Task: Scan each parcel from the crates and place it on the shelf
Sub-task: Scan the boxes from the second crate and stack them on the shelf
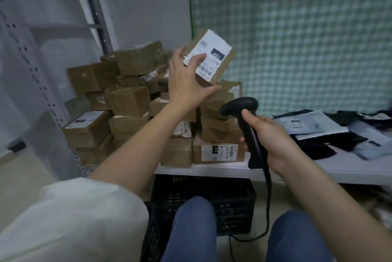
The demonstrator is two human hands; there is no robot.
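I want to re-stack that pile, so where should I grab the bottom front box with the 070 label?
Grip the 070 box by its two short ends, coming from the front over the shelf edge. Its labelled long face points toward you, and other boxes sit on top, so a top grip is blocked.

A heap of cardboard boxes (135, 100) fills the shelf (212, 169) at frame centre-left. Above the heap, the left hand (186, 79) holds a labelled parcel (212, 56). Lower right of it, the right hand (273, 140) grips a barcode scanner (244, 117). Flat mailer bags (318, 128) lie on the shelf at right. A crate (212, 198) sits beneath the shelf, behind the knees.
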